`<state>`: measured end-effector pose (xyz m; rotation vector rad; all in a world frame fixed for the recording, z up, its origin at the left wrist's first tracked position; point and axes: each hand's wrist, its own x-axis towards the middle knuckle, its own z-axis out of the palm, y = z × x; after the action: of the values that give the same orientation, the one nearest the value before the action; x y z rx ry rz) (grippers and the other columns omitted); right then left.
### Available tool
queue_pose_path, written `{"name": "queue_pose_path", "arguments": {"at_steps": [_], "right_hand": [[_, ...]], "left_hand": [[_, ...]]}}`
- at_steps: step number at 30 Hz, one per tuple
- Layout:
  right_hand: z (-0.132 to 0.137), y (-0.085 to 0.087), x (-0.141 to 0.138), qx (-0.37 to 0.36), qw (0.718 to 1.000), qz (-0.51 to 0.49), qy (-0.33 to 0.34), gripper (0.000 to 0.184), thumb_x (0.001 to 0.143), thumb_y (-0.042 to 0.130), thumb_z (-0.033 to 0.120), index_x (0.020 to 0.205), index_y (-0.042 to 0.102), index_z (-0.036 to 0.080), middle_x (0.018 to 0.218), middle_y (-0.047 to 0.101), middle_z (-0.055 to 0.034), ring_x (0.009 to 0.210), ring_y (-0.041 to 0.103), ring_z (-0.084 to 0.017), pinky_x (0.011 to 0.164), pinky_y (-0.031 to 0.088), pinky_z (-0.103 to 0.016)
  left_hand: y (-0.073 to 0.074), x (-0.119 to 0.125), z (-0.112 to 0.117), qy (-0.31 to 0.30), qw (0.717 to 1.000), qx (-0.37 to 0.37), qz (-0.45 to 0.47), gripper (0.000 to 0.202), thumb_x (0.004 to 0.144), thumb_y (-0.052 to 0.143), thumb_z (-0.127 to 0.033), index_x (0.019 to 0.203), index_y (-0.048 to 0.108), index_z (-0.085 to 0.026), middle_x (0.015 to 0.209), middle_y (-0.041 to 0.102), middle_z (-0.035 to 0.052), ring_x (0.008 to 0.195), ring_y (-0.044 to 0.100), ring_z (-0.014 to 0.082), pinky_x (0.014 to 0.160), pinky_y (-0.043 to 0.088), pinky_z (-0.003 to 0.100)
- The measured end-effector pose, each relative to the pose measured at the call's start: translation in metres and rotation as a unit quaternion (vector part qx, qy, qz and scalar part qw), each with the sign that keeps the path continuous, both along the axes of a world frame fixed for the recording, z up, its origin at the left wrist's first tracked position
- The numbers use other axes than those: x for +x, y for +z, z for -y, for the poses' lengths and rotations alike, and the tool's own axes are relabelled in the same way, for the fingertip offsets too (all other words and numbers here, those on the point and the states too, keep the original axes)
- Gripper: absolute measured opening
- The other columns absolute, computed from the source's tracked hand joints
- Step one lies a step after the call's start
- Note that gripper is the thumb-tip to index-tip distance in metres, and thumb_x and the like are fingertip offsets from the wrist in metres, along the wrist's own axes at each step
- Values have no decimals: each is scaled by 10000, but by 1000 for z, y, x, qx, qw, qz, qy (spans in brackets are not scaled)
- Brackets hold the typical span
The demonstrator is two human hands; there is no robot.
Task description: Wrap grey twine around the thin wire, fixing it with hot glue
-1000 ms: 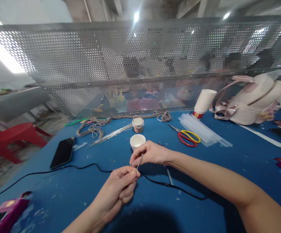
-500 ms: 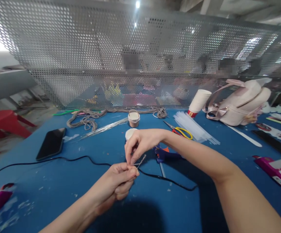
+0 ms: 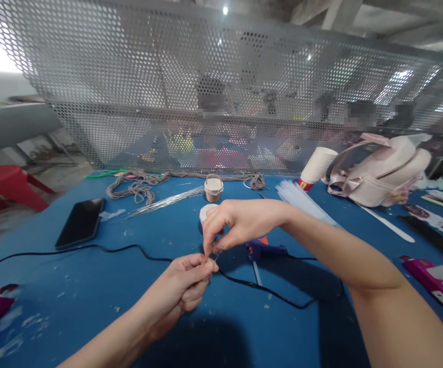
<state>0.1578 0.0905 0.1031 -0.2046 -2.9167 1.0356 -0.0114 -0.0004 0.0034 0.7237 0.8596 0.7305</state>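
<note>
My left hand (image 3: 186,282) and my right hand (image 3: 236,224) meet over the blue table (image 3: 91,306). Both are closed in a pinch on a thin metal wire (image 3: 215,256), of which only a short bit shows between the fingertips. A black cable (image 3: 129,249) runs across the table just under the hands. Behind my right hand a small white cup (image 3: 206,210) is partly hidden. A blue glue gun (image 3: 265,249) lies right of the hands, under my right wrist.
A black phone (image 3: 80,222) lies at left. Grey cord (image 3: 137,185), long wires (image 3: 167,201), a taped cup (image 3: 213,188), clear sticks (image 3: 301,198), stacked paper cups (image 3: 316,167) and a pink bag (image 3: 382,171) sit further back. Pink devices (image 3: 434,276) lie at both edges. A perforated screen (image 3: 167,92) backs the table.
My right hand has lowered toward my left hand, so less wire shows between them. The view has shifted, and the scissors are now hidden behind my right arm.
</note>
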Motion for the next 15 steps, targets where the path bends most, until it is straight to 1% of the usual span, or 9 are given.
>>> {"name": "queue_pose_path", "arguments": {"at_steps": [3, 8, 12, 15], "right_hand": [[6, 5, 5, 34, 999, -19, -8, 161, 786, 588, 17, 869, 690, 110, 818, 666, -31, 753, 543, -108, 754, 420, -226], [19, 6, 12, 81, 994, -34, -64, 155, 791, 587, 27, 847, 689, 130, 809, 676, -25, 764, 568, -115, 787, 423, -239], [35, -4, 18, 121, 983, -52, -130, 149, 794, 595, 43, 852, 691, 141, 825, 696, -31, 803, 574, -141, 797, 417, -266], [49, -16, 22, 145, 967, -80, -195, 128, 804, 604, 75, 865, 691, 147, 825, 706, -33, 793, 582, -148, 768, 413, -273]], "left_hand": [[-2, -1, -1, 4, 1000, 4, 3, 204, 739, 700, -331, 736, 628, -140, 386, 275, -120, 357, 108, 10, 360, 100, 165], [2, 0, -2, 17, 1000, 4, 14, 249, 698, 734, -361, 705, 605, -148, 381, 256, -129, 359, 87, 6, 360, 81, 162], [8, 3, -1, 45, 999, 3, 17, 329, 634, 773, -408, 637, 555, -161, 378, 259, -130, 353, 98, 3, 356, 73, 162], [8, 3, -1, 67, 998, 13, 13, 332, 637, 767, -423, 651, 563, -162, 368, 265, -129, 348, 106, 5, 355, 80, 165]]}}
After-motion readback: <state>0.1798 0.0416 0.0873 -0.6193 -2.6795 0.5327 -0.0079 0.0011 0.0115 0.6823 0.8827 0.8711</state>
